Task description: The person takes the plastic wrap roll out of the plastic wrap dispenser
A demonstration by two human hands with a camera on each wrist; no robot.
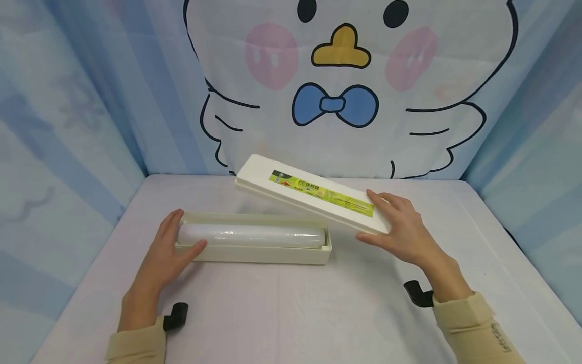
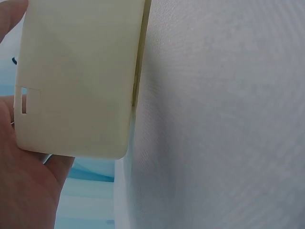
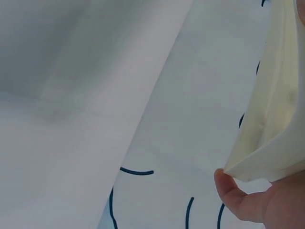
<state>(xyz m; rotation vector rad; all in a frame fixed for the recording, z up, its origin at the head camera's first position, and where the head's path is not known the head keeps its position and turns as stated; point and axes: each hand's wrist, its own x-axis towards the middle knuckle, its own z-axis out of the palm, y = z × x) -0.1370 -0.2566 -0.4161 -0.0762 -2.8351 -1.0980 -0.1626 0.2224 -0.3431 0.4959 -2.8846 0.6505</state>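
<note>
A long cream box (image 1: 263, 255) stands on the table, its top off. Inside it lies a roll of clear cling film (image 1: 254, 236). My left hand (image 1: 165, 253) grips the box's left end, thumb at the front and fingers at the back; the left wrist view shows that end wall (image 2: 78, 81) up close. My right hand (image 1: 404, 227) holds the white lid (image 1: 313, 194) by its right end, above and behind the box, tilted with its left end higher. A yellow-green label (image 1: 323, 193) runs along the lid. In the right wrist view the lid's hollow underside (image 3: 274, 109) shows.
A white cloth covers the table (image 1: 291, 308). Behind it hangs a curtain (image 1: 336, 146) printed with a cartoon bird, and blue patterned curtains (image 1: 59, 151) close off both sides. Black wrist mounts (image 1: 176, 317) stick out at both cuffs.
</note>
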